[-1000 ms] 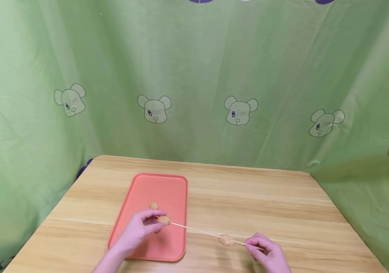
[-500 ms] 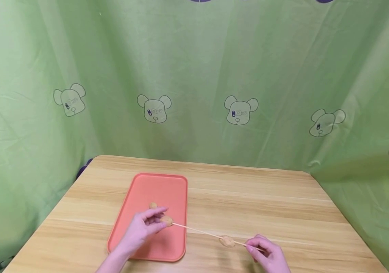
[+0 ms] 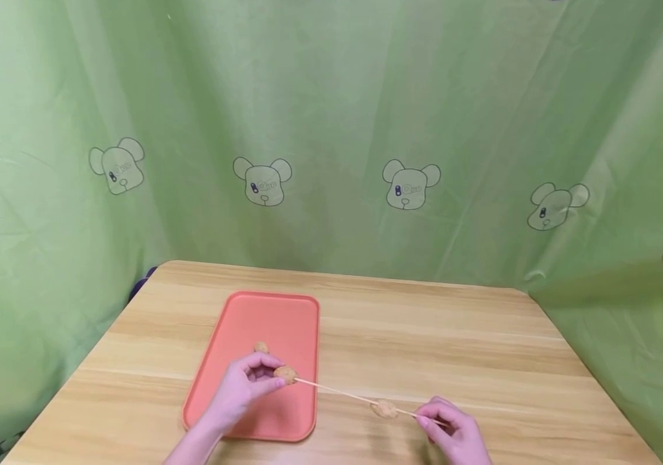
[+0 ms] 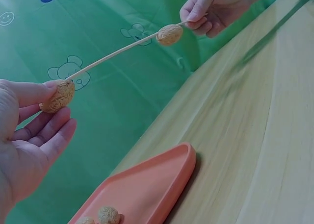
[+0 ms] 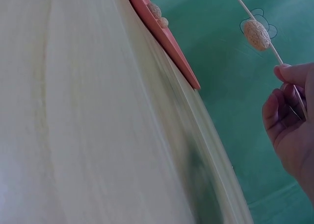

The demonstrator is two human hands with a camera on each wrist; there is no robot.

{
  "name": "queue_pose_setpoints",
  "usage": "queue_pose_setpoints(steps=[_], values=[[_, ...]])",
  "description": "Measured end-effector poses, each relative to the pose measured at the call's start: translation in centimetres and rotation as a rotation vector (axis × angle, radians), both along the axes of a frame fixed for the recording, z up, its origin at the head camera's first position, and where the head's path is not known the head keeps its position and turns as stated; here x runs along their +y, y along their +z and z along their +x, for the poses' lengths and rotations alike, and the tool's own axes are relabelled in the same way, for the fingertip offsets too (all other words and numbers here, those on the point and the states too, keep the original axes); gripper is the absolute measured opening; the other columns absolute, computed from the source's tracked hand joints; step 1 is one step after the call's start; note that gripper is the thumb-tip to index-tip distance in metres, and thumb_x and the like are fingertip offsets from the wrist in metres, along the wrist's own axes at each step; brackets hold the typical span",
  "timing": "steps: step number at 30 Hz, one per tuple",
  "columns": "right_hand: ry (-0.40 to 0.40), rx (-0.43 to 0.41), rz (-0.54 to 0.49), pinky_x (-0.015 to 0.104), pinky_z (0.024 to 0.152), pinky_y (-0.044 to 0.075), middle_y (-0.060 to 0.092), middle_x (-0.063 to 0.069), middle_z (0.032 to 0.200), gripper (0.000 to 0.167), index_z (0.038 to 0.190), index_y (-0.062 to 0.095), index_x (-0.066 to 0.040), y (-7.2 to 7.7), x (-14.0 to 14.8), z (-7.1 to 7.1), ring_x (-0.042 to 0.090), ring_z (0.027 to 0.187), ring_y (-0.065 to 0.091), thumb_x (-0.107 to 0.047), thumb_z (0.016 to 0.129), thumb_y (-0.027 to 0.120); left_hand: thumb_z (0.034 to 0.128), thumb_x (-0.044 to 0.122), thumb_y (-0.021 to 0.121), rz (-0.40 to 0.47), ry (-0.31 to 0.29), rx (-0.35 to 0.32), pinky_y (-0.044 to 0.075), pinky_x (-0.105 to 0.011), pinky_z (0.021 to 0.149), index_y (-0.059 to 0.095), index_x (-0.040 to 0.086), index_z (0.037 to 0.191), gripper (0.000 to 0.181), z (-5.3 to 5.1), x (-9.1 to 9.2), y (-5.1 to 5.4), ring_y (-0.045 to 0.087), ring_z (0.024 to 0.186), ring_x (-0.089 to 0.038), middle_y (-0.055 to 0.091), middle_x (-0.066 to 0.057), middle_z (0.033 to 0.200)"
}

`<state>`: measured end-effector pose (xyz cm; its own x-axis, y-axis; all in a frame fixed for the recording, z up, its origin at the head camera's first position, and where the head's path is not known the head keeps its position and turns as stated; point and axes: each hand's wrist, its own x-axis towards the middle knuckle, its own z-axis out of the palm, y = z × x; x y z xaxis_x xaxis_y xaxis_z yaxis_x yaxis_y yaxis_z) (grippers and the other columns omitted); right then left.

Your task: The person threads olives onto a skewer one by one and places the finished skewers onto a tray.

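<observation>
The left hand [image 3: 235, 391] pinches a brown, wrinkled oval ball [image 4: 59, 96] between thumb and fingers, above the pink tray [image 3: 275, 316]. A thin wooden stick [image 3: 337, 391] runs from that ball toward the right. Near its other end a second brown ball [image 3: 385, 409] is threaded on it, a short way from the right hand [image 3: 454, 431]. Thumb and fingers of the right hand [image 5: 294, 116] grip the stick's end. The stick hangs tilted in the air, its left end the higher in the head view.
On the tray lie more brown balls [image 4: 109, 215], partly hidden behind the left hand in the head view. The tray rests on the left part of a wooden table [image 3: 424, 336]. A green curtain [image 3: 331, 116] with bear faces surrounds the table's back and sides.
The left hand and its ball have shifted slightly to the right, and its raised index finger has come down near the ball. The right hand has barely moved, still gripping the stick.
</observation>
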<state>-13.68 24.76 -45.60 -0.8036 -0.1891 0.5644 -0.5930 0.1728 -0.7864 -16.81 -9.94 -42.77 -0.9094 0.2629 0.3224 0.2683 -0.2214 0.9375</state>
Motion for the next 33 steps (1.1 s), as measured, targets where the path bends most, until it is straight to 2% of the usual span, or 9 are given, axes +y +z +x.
queue_pose_setpoints(steps=[5,12,17,24,28,33], values=[[0.007,0.022,-0.009,0.023,0.044,0.044,0.053,0.001,0.071,0.026,0.082,0.064,0.001,0.27,-0.28,-0.04,0.005,0.057,0.049,0.024,0.075,0.055,0.0759,-0.009,0.066,0.013,-0.009,0.027,0.054,-0.020,0.072,0.047,-0.027,0.097,0.034,0.07,0.22,-0.05,0.062,0.079,-0.007,0.065,0.004,0.087],[0.054,0.049,-0.054,0.026,0.042,0.041,0.052,0.004,0.071,0.029,0.083,0.064,0.001,0.16,-0.48,-0.31,0.007,0.056,0.048,0.026,0.074,0.053,0.0756,-0.010,0.066,0.014,-0.001,0.030,0.054,-0.020,0.072,0.048,-0.026,0.098,0.033,0.08,0.39,-0.08,0.063,0.078,-0.007,0.065,0.003,0.087],[0.037,0.046,-0.043,0.025,0.042,0.041,0.053,0.004,0.071,0.030,0.084,0.065,-0.001,0.22,-0.58,-0.27,0.005,0.058,0.048,0.026,0.075,0.053,0.0755,-0.009,0.067,0.010,-0.001,0.024,0.054,-0.020,0.072,0.048,-0.027,0.098,0.034,0.06,0.48,-0.13,0.063,0.079,-0.007,0.066,0.003,0.087],[-0.025,0.068,0.002,0.018,0.052,0.046,0.056,0.001,0.074,0.033,0.083,0.066,-0.005,0.24,-0.71,-0.36,0.002,0.069,0.050,0.025,0.073,0.056,0.0744,-0.008,0.068,0.016,0.010,0.034,0.054,-0.020,0.072,0.049,-0.027,0.097,0.035,0.07,0.57,-0.31,0.063,0.078,-0.007,0.066,0.004,0.087],[-0.026,0.077,-0.018,0.014,0.058,0.048,0.057,0.002,0.074,0.033,0.082,0.066,-0.004,0.17,-0.86,-0.44,0.002,0.071,0.051,0.026,0.072,0.056,0.0741,-0.008,0.069,0.007,0.028,0.045,0.054,-0.020,0.071,0.050,-0.026,0.097,0.035,0.05,0.67,-0.28,0.063,0.078,-0.007,0.066,0.004,0.087],[0.013,0.107,-0.045,0.014,0.061,0.049,0.056,0.004,0.074,0.037,0.083,0.066,-0.005,0.15,-1.04,-0.51,0.002,0.072,0.052,0.028,0.072,0.054,0.0736,-0.009,0.068,0.001,0.041,0.043,0.054,-0.020,0.071,0.051,-0.026,0.097,0.034,0.06,0.76,-0.18,0.062,0.078,-0.007,0.065,0.003,0.087]])
